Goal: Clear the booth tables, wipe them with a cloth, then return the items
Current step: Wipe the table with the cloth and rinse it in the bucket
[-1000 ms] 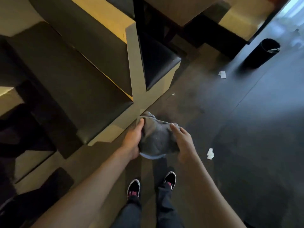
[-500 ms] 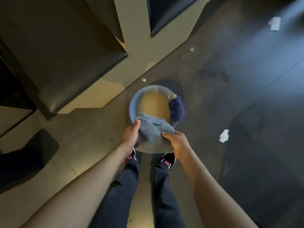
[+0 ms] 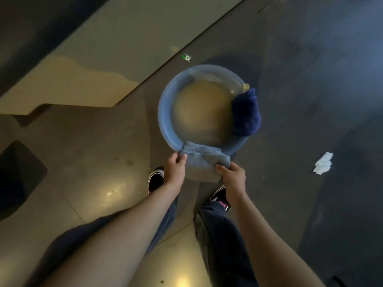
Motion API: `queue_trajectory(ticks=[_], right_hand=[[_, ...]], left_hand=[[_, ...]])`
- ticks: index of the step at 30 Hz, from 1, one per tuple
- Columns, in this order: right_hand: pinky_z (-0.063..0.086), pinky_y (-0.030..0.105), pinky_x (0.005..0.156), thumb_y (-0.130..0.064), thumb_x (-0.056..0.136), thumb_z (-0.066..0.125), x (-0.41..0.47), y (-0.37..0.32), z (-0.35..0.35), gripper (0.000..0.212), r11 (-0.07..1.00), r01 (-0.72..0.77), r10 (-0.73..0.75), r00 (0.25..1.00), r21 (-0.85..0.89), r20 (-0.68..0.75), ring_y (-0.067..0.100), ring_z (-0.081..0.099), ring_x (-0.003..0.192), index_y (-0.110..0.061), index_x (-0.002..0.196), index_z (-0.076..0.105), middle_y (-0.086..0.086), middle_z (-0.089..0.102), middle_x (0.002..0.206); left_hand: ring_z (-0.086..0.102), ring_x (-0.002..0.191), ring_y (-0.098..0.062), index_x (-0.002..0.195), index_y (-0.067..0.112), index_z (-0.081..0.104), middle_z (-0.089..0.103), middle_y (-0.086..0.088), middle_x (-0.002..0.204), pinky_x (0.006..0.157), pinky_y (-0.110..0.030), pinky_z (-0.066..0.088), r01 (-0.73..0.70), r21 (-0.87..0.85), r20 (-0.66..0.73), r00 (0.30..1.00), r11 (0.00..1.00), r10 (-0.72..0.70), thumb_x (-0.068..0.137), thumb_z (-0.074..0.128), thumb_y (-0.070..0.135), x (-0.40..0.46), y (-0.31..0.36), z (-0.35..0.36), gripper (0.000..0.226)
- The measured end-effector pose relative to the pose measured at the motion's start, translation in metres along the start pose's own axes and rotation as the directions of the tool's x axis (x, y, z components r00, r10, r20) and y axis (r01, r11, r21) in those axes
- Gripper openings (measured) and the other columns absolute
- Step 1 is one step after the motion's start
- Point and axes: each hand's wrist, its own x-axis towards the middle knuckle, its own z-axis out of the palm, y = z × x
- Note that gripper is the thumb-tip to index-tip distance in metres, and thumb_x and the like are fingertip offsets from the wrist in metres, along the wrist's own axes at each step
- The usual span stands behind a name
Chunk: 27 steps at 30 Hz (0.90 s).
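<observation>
Fingers of the left hand [image 3: 176, 164] and right hand [image 3: 232, 175] pinch opposite ends of the limp grey cloth [image 3: 202, 160] over the basin [image 3: 165, 125] rim, likely soft and best gripped there.

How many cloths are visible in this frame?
2. A grey cloth is held by the left hand and right hand at the basin's near rim; a dark blue cloth drapes over its right rim. Murky water could hide others.
</observation>
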Motion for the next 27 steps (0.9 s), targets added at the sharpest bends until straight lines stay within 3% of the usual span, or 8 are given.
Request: queue_trajectory(ticks=[3, 7, 9, 11, 16, 20, 24, 27], right_hand=[[0.055, 0.023, 0.065, -0.009, 0.091, 0.066, 0.031, 0.012, 0.009, 0.010, 1.000, 0.024, -0.024, 1.000, 0.010, 0.005, 0.017, 0.068, 0.084, -0.018, 0.090, 0.069, 0.004, 0.071, 0.090], [0.055, 0.033, 0.091, -0.015, 0.091, 0.067, 0.049, 0.035, 0.027, 0.035, 0.999, 0.041, -0.041, 0.993, 0.001, -0.107, 0.012, 0.066, 0.101, -0.018, 0.126, 0.064, -0.002, 0.069, 0.111], [0.053, 0.034, 0.096, -0.020, 0.089, 0.066, 0.043, 0.035, 0.033, 0.043, 0.997, 0.077, -0.077, 0.978, -0.005, -0.194, 0.010, 0.063, 0.103, -0.021, 0.132, 0.061, -0.001, 0.064, 0.119], [0.049, 0.031, 0.098, -0.021, 0.090, 0.063, 0.038, 0.034, 0.037, 0.041, 0.996, 0.089, -0.084, 0.969, 0.011, -0.234, 0.009, 0.060, 0.102, -0.021, 0.131, 0.061, -0.001, 0.055, 0.123], [0.041, 0.045, 0.113, -0.027, 0.094, 0.058, 0.034, 0.027, 0.039, 0.053, 0.985, -0.043, 0.036, 0.998, 0.168, 0.047, 0.018, 0.053, 0.129, -0.018, 0.146, 0.049, 0.003, 0.056, 0.141], [0.047, 0.038, 0.107, -0.031, 0.095, 0.059, -0.003, -0.003, 0.025, 0.046, 0.946, -0.034, 0.026, 0.999, 0.321, 0.029, 0.021, 0.056, 0.127, -0.017, 0.139, 0.057, 0.005, 0.061, 0.135], [0.051, 0.027, 0.090, -0.019, 0.101, 0.054, -0.061, -0.051, -0.002, 0.032, 0.888, 0.034, -0.034, 0.999, 0.459, -0.009, 0.017, 0.060, 0.119, -0.016, 0.133, 0.062, 0.006, 0.064, 0.128], [0.052, 0.023, 0.084, -0.012, 0.101, 0.055, -0.122, -0.097, -0.033, 0.027, 0.826, 0.113, -0.105, 0.993, 0.552, -0.047, 0.011, 0.063, 0.105, -0.014, 0.125, 0.066, 0.004, 0.068, 0.113]], left_hand=[[0.057, 0.086, -0.024, 0.112, 0.011, 0.062, 0.062, -0.004, 0.092, 0.077, -0.037, 0.044, -0.014, 0.013, -0.021, 1.000, 1.000, 0.014, 0.106, 0.045, 0.031, 0.026, -0.008, 0.018, 0.027], [0.056, 0.084, -0.021, 0.109, 0.011, 0.060, 0.060, -0.002, 0.089, 0.072, -0.034, 0.042, -0.010, -0.023, -0.137, 0.991, 1.000, 0.007, 0.105, 0.041, 0.031, 0.039, -0.017, 0.032, 0.028], [0.060, 0.087, -0.019, 0.108, 0.016, 0.059, 0.062, -0.001, 0.092, 0.079, -0.039, 0.049, 0.028, -0.123, -0.048, 0.998, 0.992, -0.034, 0.106, 0.039, 0.037, 0.037, -0.021, 0.038, 0.029], [0.062, 0.102, -0.020, 0.114, 0.021, 0.059, 0.064, -0.002, 0.107, 0.092, -0.041, 0.049, 0.102, -0.196, 0.084, 0.993, 0.975, -0.087, 0.106, 0.037, 0.045, 0.032, -0.024, 0.042, 0.033], [0.045, 0.135, -0.022, 0.147, 0.021, 0.046, 0.052, -0.005, 0.147, 0.115, -0.047, 0.033, 0.165, -0.190, 0.235, 0.965, 0.968, -0.118, 0.107, 0.024, 0.054, 0.018, -0.013, 0.032, 0.056], [0.047, 0.134, -0.021, 0.147, 0.016, 0.048, 0.047, -0.002, 0.151, 0.106, -0.043, 0.037, 0.115, -0.173, 0.279, 0.958, 0.978, -0.063, 0.108, 0.024, 0.050, -0.025, 0.016, 0.017, 0.058], [0.060, 0.115, -0.017, 0.124, 0.019, 0.062, 0.059, -0.005, 0.138, 0.087, -0.035, 0.049, 0.013, -0.308, 0.237, 0.969, 0.951, 0.063, 0.108, 0.032, 0.043, -0.079, 0.064, 0.000, 0.042], [0.062, 0.108, -0.016, 0.111, 0.023, 0.065, 0.063, -0.003, 0.128, 0.085, -0.034, 0.049, -0.077, -0.343, 0.260, 0.950, 0.936, 0.174, 0.108, 0.033, 0.039, -0.135, 0.113, -0.015, 0.035]])
